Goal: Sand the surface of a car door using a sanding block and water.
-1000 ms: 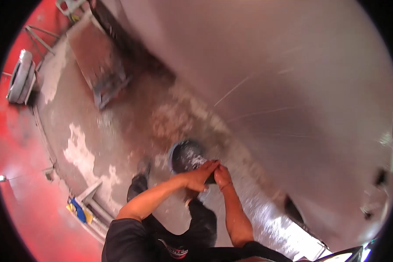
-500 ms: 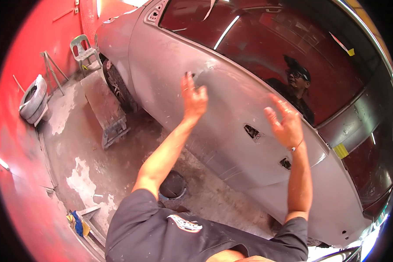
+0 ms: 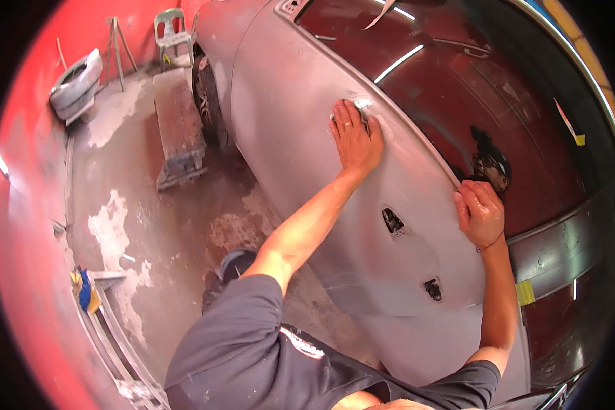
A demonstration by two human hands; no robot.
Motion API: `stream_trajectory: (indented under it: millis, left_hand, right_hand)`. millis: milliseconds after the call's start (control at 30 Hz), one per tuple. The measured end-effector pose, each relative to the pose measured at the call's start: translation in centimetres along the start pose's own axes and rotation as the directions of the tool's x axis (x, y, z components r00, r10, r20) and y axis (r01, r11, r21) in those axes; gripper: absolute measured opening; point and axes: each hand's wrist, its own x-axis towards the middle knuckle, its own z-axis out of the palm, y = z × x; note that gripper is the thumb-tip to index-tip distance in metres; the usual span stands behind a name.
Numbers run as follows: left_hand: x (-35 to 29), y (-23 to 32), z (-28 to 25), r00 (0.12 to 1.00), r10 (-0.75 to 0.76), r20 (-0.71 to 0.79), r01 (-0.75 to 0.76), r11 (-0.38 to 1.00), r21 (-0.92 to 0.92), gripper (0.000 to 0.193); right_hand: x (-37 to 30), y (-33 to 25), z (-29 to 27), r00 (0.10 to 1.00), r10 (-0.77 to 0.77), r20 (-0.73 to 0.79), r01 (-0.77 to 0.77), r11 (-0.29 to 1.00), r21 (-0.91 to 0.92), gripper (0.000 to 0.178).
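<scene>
My left hand lies flat on the upper part of a grey, sanded car door, fingers together. A small grey sheet shows under its fingertips, beside a pale rubbed patch. My right hand grips the door's top edge under the dark red window glass, fingers curled over it. Two bare handle openings sit in the panel between and below my arms.
A rusty ramp lies on the stained concrete floor beside the car's wheel. A tyre and a green plastic chair stand by the red wall. A blue and yellow item rests at left.
From holding a round dark thing low near the floor, I stood up and raised both hands; the left hand has now pressed onto the door panel and the right has closed on its top edge.
</scene>
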Motion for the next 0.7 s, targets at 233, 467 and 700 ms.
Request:
stream_trajectory:
  millis: [233, 467, 700]
  left_hand:
    - [-5.8, -6.6, 0.5, 0.963, 0.265, 0.047, -0.265, 0.964, -0.006, 0.069]
    - [-1.8, -7.6, -1.9, 0.995, -0.092, -0.032, 0.092, 0.995, -0.030, 0.071]
    - [-4.5, -12.6, -2.4, 0.949, 0.246, 0.197, -0.230, 0.968, -0.100, 0.070]
  right_hand:
    - [1.4, 0.4, -1.9, 0.986, 0.104, 0.127, -0.116, 0.989, 0.094, 0.013]
    - [2.5, 0.4, -2.3, 0.973, 0.174, 0.155, -0.200, 0.965, 0.173, 0.020]
    - [1.6, 0.7, -1.6, 0.968, 0.194, 0.162, -0.223, 0.958, 0.182, 0.023]
